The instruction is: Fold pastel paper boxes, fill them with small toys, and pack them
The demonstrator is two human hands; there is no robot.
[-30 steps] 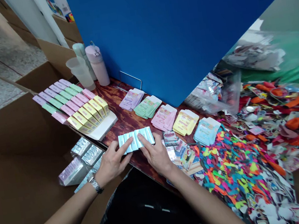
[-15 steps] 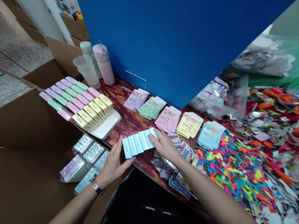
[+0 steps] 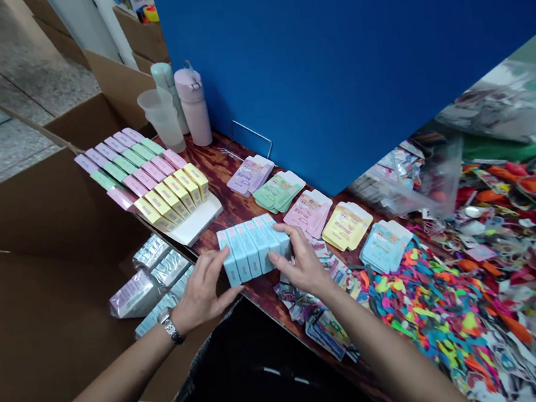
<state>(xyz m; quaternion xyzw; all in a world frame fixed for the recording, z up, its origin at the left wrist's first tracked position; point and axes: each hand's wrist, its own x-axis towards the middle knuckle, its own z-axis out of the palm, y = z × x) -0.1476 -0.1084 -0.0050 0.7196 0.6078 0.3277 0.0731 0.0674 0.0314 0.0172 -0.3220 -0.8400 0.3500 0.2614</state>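
A row of small pale blue cardboard boxes (image 3: 252,250) stands pressed together on the dark varnished wooden table (image 3: 256,290). My left hand (image 3: 203,288), with a silver wristwatch (image 3: 169,326) on its wrist, grips the row's near left end. My right hand (image 3: 302,266) presses on its right end, with fingers over the top. Under and beside my right hand lies a loose heap of printed cards (image 3: 321,321). The hands hide part of the row's front.
Lined-up pink, green and yellow boxes (image 3: 144,179) sit at the table's left. Flat pastel card stacks (image 3: 310,211) line the blue panel (image 3: 326,51). Bottles (image 3: 192,98) stand behind them. Foil packets (image 3: 156,261) lie in a cardboard carton (image 3: 40,329) at left. Bright scraps (image 3: 441,316) are heaped at right.
The pale blue boxes have gone from a low, flatter strip to a taller, squared row between my hands. My right hand has moved to the row's right end. The whole view has shifted slightly.
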